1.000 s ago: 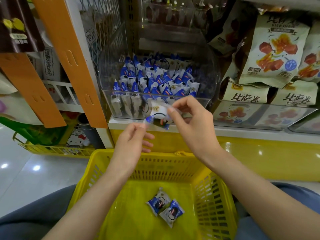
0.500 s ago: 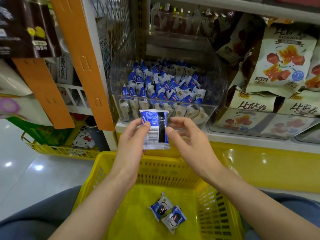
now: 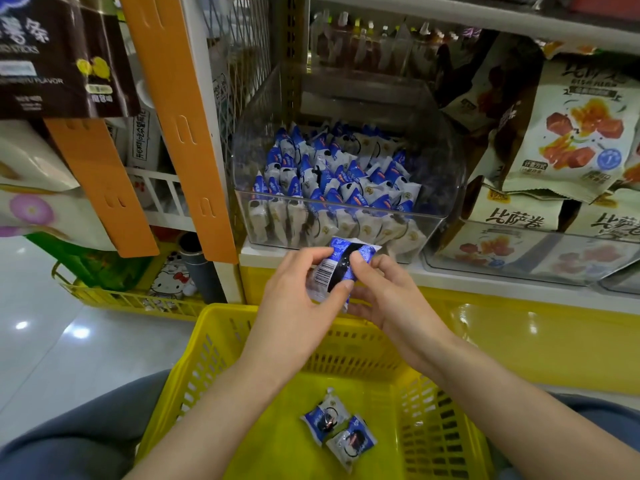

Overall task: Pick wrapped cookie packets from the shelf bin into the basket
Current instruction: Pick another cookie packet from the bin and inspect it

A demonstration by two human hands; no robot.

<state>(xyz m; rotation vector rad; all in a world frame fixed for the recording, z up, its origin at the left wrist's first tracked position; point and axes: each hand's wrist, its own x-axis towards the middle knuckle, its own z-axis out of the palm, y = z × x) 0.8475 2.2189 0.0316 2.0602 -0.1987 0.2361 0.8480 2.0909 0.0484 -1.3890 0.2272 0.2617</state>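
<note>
The left hand (image 3: 294, 292) and right hand (image 3: 391, 299) both pinch one cookie packet (image 3: 341, 268) barcode-up above the yellow basket (image 3: 221, 320), probably checking it before dropping it by the two packets (image 3: 323, 419) at 6 o'clock. Fingers hide its lower edge. At 12 o'clock the clear shelf bin (image 3: 448, 168) holds many more; the back rows blur

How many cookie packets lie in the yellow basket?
2. One packet lies mid-floor of the basket; the other packet touches it, rightward and nearer the camera. A third packet is pinched by the left hand and right hand. Arms hide some floor.
</note>
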